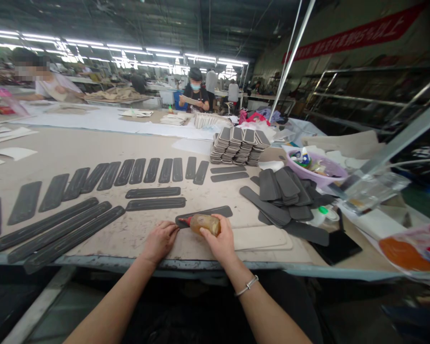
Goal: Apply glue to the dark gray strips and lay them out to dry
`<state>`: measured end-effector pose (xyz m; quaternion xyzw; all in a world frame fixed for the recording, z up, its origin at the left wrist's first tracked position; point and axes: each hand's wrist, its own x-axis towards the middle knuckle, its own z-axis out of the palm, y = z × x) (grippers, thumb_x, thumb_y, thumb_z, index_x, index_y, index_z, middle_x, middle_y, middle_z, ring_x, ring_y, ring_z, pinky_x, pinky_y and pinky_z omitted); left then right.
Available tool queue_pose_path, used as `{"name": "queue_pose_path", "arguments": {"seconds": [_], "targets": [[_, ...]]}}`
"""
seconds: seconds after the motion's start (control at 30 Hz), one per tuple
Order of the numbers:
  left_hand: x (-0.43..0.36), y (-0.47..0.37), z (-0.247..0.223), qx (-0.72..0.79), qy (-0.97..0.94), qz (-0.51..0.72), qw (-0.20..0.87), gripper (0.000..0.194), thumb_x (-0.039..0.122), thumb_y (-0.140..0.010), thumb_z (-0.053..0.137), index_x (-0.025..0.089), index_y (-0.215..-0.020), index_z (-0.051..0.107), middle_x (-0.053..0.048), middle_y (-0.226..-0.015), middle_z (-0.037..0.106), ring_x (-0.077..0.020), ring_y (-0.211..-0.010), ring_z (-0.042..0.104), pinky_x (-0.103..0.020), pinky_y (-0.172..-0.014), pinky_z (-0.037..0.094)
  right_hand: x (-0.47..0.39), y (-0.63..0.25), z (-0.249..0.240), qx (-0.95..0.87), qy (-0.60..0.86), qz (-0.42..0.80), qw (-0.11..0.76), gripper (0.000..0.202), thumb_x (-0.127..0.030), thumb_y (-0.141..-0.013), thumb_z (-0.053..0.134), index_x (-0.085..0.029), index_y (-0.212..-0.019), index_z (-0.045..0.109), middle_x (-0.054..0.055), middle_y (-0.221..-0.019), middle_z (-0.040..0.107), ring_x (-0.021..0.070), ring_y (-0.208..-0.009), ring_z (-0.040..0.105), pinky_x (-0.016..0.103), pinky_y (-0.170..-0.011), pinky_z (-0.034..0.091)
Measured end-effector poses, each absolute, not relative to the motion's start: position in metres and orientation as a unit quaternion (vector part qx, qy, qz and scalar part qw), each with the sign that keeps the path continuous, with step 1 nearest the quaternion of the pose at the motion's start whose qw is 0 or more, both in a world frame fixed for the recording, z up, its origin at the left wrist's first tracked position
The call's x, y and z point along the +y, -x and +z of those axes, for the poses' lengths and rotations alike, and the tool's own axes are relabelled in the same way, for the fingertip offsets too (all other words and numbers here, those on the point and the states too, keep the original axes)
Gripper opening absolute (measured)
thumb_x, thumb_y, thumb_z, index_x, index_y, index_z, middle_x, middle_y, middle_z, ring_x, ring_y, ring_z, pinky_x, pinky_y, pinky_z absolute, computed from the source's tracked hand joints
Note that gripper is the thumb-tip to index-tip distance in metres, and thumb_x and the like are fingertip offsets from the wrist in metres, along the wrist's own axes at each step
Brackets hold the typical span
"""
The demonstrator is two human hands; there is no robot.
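My right hand (222, 241) is wrapped round an amber squeeze bottle of glue (205, 224), tilted with its red nozzle pointing left. The nozzle is over the left part of a dark grey strip (217, 210) with rounded ends. My left hand (161, 240) is closed, its fingertips at the left end of that strip. Two dark strips (155, 203) with shiny lines lie just behind. To the left are long dark strips (75, 234) with similar shiny lines, and a row of shorter dark pieces (138, 170) runs behind them. Beside my right hand lie cream strips (261, 238).
Loose dark grey pieces (277, 184) are heaped at the right, near a purple basin (320, 174) of odds and ends. Neat stacks of pieces (236, 145) stand behind. A metal pole (390, 148) slants across the right. A co-worker (195, 93) holds a pale piece across the table.
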<state>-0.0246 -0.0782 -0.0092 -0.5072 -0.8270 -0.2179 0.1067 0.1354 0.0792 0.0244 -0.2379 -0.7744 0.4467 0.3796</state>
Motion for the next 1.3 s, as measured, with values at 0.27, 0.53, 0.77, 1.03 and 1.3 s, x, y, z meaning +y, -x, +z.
{"name": "queue_pose_path", "arguments": {"seconds": [0.27, 0.53, 0.77, 1.03, 1.3], "targets": [[-0.078, 0.025, -0.010, -0.828, 0.506, -0.216, 0.108, 0.029, 0.031, -0.089, 0.042, 0.019, -0.087, 0.068, -0.008, -0.090, 0.066, -0.0201, -0.087, 0.058, -0.035, -0.083, 0.048, 0.075, -0.144, 0.024, -0.781, 0.253, 0.441, 0.364, 0.040, -0.030, -0.068, 0.068, -0.022, -0.105, 0.055, 0.004, -0.101, 0.058, 0.0212, -0.094, 0.056, 0.035, -0.085, 0.046], [-0.078, 0.027, -0.010, -0.827, 0.512, -0.202, 0.117, 0.029, 0.033, -0.089, 0.042, 0.020, -0.085, 0.068, -0.007, -0.090, 0.066, -0.0202, -0.086, 0.058, -0.034, -0.082, 0.048, 0.084, -0.162, 0.029, -0.773, 0.284, 0.444, 0.354, 0.037, -0.030, -0.068, 0.068, -0.022, -0.102, 0.056, 0.003, -0.098, 0.060, 0.0209, -0.092, 0.056, 0.034, -0.084, 0.046], [-0.077, 0.027, -0.009, -0.824, 0.511, -0.204, 0.131, 0.030, 0.036, -0.088, 0.043, 0.020, -0.084, 0.069, -0.007, -0.091, 0.067, -0.0213, -0.087, 0.059, -0.034, -0.083, 0.048, 0.128, -0.193, 0.029, -0.751, 0.363, 0.409, 0.370, 0.040, -0.035, -0.069, 0.068, -0.022, -0.104, 0.055, 0.004, -0.099, 0.060, 0.0222, -0.091, 0.056, 0.036, -0.084, 0.044], [-0.076, 0.027, -0.008, -0.819, 0.515, -0.217, 0.131, 0.029, 0.036, -0.087, 0.045, 0.020, -0.084, 0.069, -0.007, -0.094, 0.067, -0.0216, -0.089, 0.059, -0.035, -0.085, 0.048, 0.165, -0.215, 0.034, -0.735, 0.444, 0.296, 0.418, 0.044, -0.042, -0.067, 0.067, -0.020, -0.104, 0.056, 0.007, -0.099, 0.058, 0.0246, -0.092, 0.054, 0.039, -0.083, 0.043], [-0.076, 0.027, -0.009, -0.820, 0.516, -0.219, 0.119, 0.027, 0.033, -0.087, 0.045, 0.018, -0.085, 0.068, -0.008, -0.094, 0.067, -0.0213, -0.089, 0.059, -0.034, -0.085, 0.048, 0.122, -0.182, 0.023, -0.721, 0.326, 0.442, 0.421, 0.045, -0.037, -0.070, 0.067, -0.021, -0.110, 0.053, 0.005, -0.106, 0.058, 0.0215, -0.096, 0.055, 0.035, -0.086, 0.044]]}}
